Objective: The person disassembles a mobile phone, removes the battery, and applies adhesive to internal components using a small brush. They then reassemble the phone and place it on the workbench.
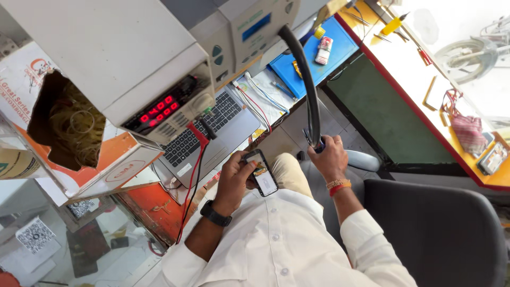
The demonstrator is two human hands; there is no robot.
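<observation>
A: Entry, head view. What do I log for the fingers first?

B: I read the left hand (234,178) as wrapped around a smartphone (261,172). Its fingers (245,163) curl over the phone's left edge, and the screen faces up, tilted, above the lap. The phone lies in that grip, not on the bench.

A: And the other hand?

B: The right hand (328,158) is closed around the handle end of a black hose (309,85), which arcs up toward the grey station (249,32) overhead. The two hands sit near each other; the hose tip is just right of the phone, and I cannot tell whether they touch.

A: Further out?

B: A laptop (212,133) lies on the bench beyond the phone. Red and black leads (192,175) hang from a power supply (159,114) with a red display. A blue mat (313,53) lies further along the bench.
</observation>
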